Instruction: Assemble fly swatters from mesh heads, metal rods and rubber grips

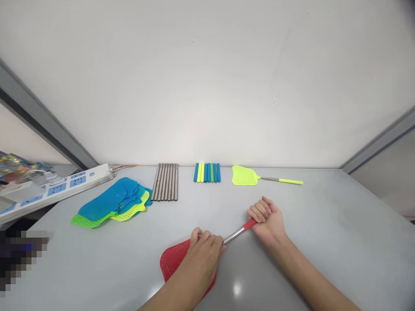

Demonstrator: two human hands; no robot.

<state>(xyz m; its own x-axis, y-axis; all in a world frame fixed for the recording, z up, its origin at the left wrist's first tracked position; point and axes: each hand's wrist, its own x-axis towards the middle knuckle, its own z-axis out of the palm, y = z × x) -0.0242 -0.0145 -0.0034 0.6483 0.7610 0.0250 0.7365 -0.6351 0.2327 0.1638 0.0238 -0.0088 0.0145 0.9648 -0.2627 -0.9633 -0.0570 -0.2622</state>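
Observation:
A red fly swatter (175, 258) lies at an angle across the front of the table, between my two hands. My left hand (205, 255) is closed round the neck, where the mesh head meets the metal rod (234, 236), and hides part of the head. Wrapped round the red grip (249, 224) at the other end is my right hand (266, 219), its fingers curled in a fist. Behind them, a finished yellow fly swatter (245, 176) with a metal rod and yellow grip lies near the wall.
Blue, green and yellow swatter heads (108, 201) are piled at left. Several metal rods (165, 182) lie side by side near the wall, then a row of coloured grips (207, 172). A power strip (76, 181) runs along the left edge.

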